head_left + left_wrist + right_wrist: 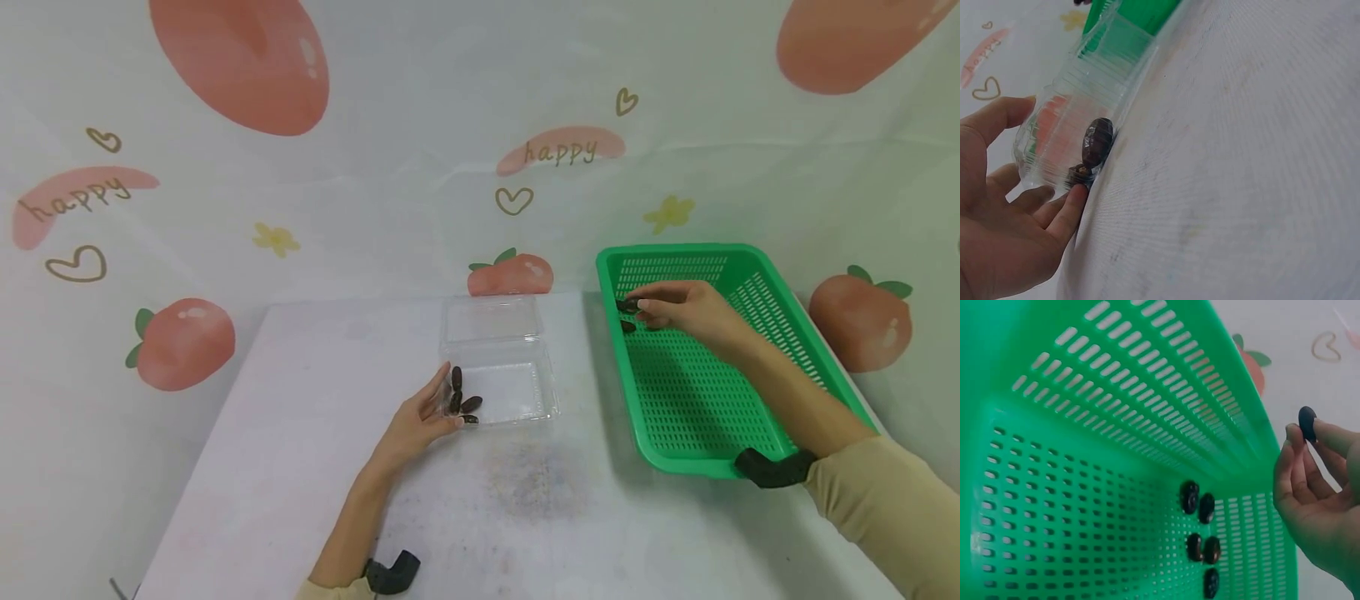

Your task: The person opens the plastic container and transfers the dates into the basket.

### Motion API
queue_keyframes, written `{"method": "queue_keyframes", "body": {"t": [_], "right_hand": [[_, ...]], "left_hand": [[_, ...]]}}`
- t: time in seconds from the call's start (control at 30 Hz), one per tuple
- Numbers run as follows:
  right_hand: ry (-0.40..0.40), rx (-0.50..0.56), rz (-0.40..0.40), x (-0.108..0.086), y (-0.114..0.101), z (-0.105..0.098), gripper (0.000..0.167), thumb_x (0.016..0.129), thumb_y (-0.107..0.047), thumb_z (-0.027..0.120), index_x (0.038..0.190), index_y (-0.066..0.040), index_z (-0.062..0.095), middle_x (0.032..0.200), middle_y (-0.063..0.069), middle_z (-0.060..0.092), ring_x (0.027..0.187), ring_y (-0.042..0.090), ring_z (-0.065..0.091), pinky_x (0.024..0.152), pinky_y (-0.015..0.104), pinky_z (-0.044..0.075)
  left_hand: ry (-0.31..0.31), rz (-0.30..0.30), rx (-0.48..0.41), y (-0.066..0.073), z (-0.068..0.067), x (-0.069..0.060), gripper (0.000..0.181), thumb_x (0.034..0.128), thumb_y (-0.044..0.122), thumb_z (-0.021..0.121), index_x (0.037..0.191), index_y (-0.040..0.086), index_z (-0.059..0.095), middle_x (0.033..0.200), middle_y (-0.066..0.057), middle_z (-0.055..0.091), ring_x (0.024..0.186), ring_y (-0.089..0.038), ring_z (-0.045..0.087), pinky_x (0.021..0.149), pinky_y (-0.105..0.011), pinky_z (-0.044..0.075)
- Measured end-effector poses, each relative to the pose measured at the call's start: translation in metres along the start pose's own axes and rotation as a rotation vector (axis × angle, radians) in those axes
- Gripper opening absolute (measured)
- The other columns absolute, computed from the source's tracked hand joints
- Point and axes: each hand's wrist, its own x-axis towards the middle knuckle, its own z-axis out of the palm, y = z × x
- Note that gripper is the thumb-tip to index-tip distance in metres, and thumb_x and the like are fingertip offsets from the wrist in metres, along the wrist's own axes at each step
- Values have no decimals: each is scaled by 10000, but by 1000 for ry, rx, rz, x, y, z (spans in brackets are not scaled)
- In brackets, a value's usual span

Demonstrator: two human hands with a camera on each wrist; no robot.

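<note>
My left hand [411, 427] grips the left end of a clear plastic box [551, 392], its thumb and fingers spread to either side. Several dark brown dates [472, 404] lie at that end of the box. In the left wrist view, one glossy date [1097, 142] shows through the plastic close to the fingertips [1075, 200]. Over the far left part of the green basket [780, 300], my right hand [686, 310] pinches a single date [1307, 424] between thumb and finger. Several more dates [1207, 508] are inside the basket in the right wrist view.
The box's transparent lid [491, 319] is folded back toward the wall. A white cloth covers the table [315, 400], with a stained patch in front of the box. Behind it stands a backdrop [390, 192] printed with peaches. The basket stands to the box's right.
</note>
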Motion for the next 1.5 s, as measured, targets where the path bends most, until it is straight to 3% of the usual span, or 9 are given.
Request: {"method": "queue_keyframes", "body": {"t": [0.5, 0.73, 0.97, 1.17, 1.5], "right_hand": [[80, 35, 30, 7, 18, -23, 461, 992, -234, 632, 1348, 48, 556, 1127, -66, 687, 1030, 90, 680, 890, 249, 556], [83, 198, -11, 13, 34, -36, 362, 999, -146, 607, 1304, 48, 598, 1072, -6, 719, 990, 89, 693, 872, 255, 568], [84, -12, 44, 11, 50, -45, 520, 1017, -256, 587, 1396, 85, 488, 1093, -179, 641, 994, -33, 650, 916, 219, 533], [109, -49, 122, 12, 64, -52, 552, 1002, -310, 606, 1390, 67, 500, 1044, -201, 644, 969, -47, 640, 903, 233, 539], [98, -83, 131, 13, 76, -57, 566, 1002, -282, 613, 1371, 128, 482, 971, -214, 650, 941, -5, 663, 862, 243, 558]], "left_hand": [[5, 6, 2, 0, 0, -1, 898, 886, 37, 737, 1599, 210, 220, 1641, 36, 170, 1469, -292, 247, 1135, -445, 332], [22, -8, 5, 1, 1, -1, 899, 880, 60, 751, 1596, 222, 233, 1638, 32, 188, 1469, -267, 254, 1139, -440, 326], [25, -1, 13, 1, 2, -1, 891, 882, 60, 745, 1596, 213, 235, 1638, 11, 190, 1467, -299, 251, 1146, -444, 312], [18, 17, -4, 2, 3, -1, 890, 886, 41, 734, 1598, 199, 224, 1643, 28, 174, 1469, -308, 241, 1138, -446, 320], [12, 17, 16, 3, 2, -3, 886, 892, 62, 734, 1599, 206, 220, 1642, 35, 165, 1470, -312, 238, 1149, -439, 309]]}}
